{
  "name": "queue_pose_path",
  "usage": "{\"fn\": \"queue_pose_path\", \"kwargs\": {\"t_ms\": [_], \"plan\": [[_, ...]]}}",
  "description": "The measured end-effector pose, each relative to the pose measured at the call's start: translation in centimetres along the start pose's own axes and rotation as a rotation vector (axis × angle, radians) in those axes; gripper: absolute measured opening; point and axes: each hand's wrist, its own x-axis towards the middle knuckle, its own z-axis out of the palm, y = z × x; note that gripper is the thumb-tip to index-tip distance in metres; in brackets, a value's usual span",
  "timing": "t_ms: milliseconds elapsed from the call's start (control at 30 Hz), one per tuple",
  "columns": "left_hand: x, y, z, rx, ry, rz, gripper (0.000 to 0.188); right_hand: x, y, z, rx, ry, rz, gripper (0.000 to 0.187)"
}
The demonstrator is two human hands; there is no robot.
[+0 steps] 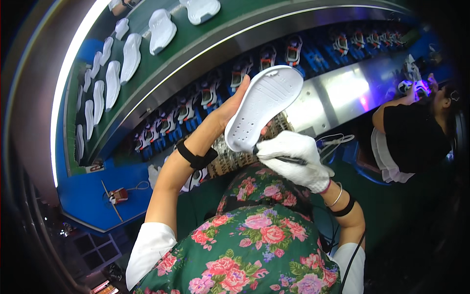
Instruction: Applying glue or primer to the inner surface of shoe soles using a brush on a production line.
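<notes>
"where's the white sole [268,100]?"

"up in front of me, off any surface. its wide end points away and to the right; its narrow end, with the small holes, hangs by my glove."

"and your hands?"

"my bare left hand [232,108] curls round it from behind, thumb along the left edge, fingertips just peeking past the right. my gloved right hand [298,152] pinches a slim dark tool [293,160], its tip at the rim of the narrow end; whether it's really touching, i can't tell."

"how does a sole like that handle?"

"light, i'd judge, and a bit springy, like foam, yet stiff enough to keep its shape in one hand. the smooth face could slide under a glove, and a hard pinch or a stray tip might dent it. i'd hold it by the side edges, across the waist, leaving the end free."

"any more of them?"

"yes, other white soles [131,59] lie on the green surface [190,36], some toward its left end, others nearer its metal edge."
</notes>
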Motion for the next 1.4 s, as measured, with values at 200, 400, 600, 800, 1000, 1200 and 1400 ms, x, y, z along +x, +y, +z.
{"fn": "queue_pose_path", "kwargs": {"t_ms": [200,400,600,800,1000,1200,1400], "plan": [[4.9,9.1,2.6,-0.099,-0.092,0.823,0.067,2.1,0.0,-3.4,0.932,0.523,0.424,0.02],[3.8,11.5,3.3,-0.418,-0.11,0.983,0.064,5.7,0.0,-5.6,1.36,0.597,0.302,0.02],[0.8,1.3,3.4,-0.642,-0.148,0.573,0.087,6.0,-0.7,-4.4,1.155,0.575,0.277,0.02],[-1.0,-6.2,7.3,-0.739,-0.14,0.445,0.081,4.4,-2.5,-4.0,0.137,0.471,0.127,0.022],[-0.9,-9.6,7.0,-0.721,-0.11,0.351,0.077,4.2,-3.1,-3.9,-0.302,0.407,-0.141,0.023],[-1.0,-11.3,5.7,-0.6,0.148,0.372,0.071,3.2,-3.2,-2.8,-0.632,0.217,-0.392,0.035],[-0.8,-11.3,4.9,-0.747,-0.161,0.416,0.08,2.5,-3.0,-3.5,-0.388,0.272,-0.27,0.029]]}}
